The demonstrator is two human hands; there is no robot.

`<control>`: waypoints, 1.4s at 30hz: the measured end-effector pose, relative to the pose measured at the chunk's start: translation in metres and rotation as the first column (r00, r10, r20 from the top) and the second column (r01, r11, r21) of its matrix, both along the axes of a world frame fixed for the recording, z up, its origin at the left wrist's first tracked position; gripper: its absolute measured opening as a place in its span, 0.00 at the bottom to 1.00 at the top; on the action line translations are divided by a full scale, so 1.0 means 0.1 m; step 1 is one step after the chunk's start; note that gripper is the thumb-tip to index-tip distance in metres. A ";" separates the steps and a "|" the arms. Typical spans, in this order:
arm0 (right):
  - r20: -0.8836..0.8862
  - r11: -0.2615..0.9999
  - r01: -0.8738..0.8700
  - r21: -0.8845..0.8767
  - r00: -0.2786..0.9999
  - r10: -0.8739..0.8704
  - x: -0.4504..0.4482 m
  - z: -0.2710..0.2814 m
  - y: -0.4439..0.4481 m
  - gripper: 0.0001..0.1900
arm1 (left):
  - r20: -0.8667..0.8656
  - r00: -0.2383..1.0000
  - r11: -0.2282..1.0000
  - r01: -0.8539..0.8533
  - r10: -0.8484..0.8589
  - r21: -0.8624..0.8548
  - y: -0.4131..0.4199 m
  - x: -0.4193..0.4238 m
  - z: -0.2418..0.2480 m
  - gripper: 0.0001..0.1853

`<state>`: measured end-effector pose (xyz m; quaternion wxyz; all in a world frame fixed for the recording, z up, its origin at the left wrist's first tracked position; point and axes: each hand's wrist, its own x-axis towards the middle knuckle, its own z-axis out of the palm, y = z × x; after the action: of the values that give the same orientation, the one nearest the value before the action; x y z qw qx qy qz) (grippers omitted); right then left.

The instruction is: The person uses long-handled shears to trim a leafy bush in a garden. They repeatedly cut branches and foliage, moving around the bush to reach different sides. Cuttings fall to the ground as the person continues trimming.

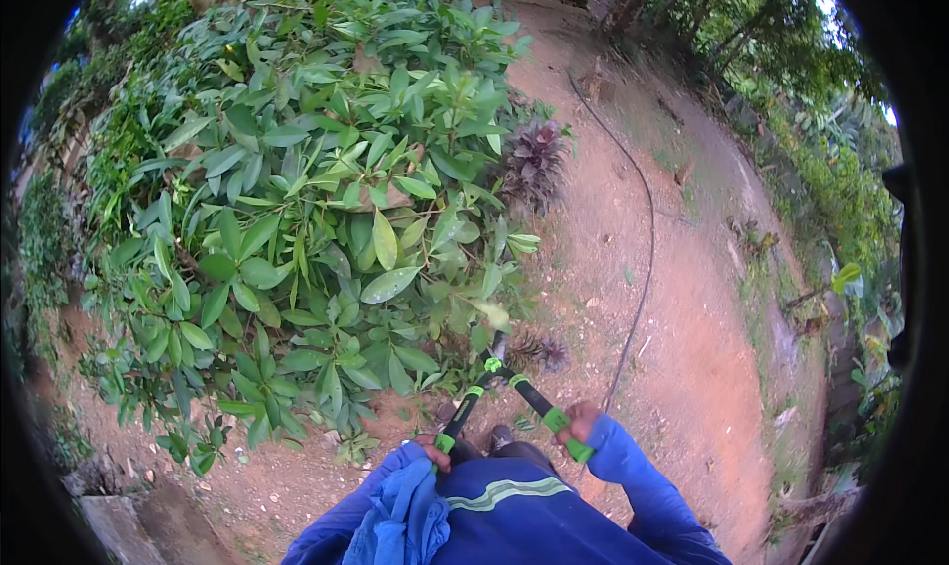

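Note:
A pair of hedge shears (pixel 492 366) with black and green handles is held out in front of my body. My left hand (pixel 432 450) is closed around the left green grip, and my right hand (pixel 579 425) around the right one. The handles stand apart in a V. Their blades (pixel 500 342) point away from me at the lower right edge of a broad-leaved green shrub (pixel 311 216); leaves partly hide them. A yellowish leaf (pixel 491 314) hangs just above the blades.
A dark cable or hose (pixel 648 194) curves along the reddish dirt ground (pixel 697 342) on the right. Purple-leaved plants (pixel 535 161) grow at the shrub's right side. A concrete block (pixel 122 528) lies at the lower left. Blue cloth (pixel 400 517) hangs by my left arm.

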<state>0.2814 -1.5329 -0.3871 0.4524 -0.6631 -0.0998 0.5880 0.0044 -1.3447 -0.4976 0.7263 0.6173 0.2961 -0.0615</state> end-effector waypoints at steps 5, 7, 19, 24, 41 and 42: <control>0.024 0.917 -0.122 -0.380 0.990 0.142 -0.10 -0.01 -0.09 0.10 | -0.234 0.957 0.980 0.139 -0.171 -0.145 -0.05 -0.06 -0.36 0.10; 0.088 0.910 -0.150 -0.386 0.976 0.198 0.05 0.03 0.01 0.10 | -0.253 0.948 0.973 0.154 -0.195 -0.172 -0.09 0.08 -0.48 0.10; 0.431 0.890 -0.455 0.016 0.807 0.405 1.36 0.10 0.97 0.11 | -0.150 0.982 0.815 -0.182 0.119 -0.550 0.01 1.20 -0.29 0.10; 0.327 0.740 -0.570 -0.356 0.666 0.671 1.62 0.28 1.78 0.05 | -0.173 0.918 0.663 -0.380 0.357 -0.645 0.04 1.56 -0.27 0.07; 0.011 0.889 -0.239 -0.390 0.964 0.264 1.11 -1.98 -0.34 0.08 | -0.349 0.920 0.979 -0.130 0.180 0.160 -0.17 1.37 0.06 0.14; -0.059 0.882 -0.204 -0.424 0.978 0.197 1.12 -2.10 -0.31 0.08 | -0.372 0.911 0.977 -0.116 0.177 0.180 -0.15 1.49 0.09 0.15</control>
<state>0.3931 -1.5640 -0.5975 0.2333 -0.7279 -0.0331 0.6439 0.1531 -1.3597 -0.4882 0.6065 0.6231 0.4829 -0.1040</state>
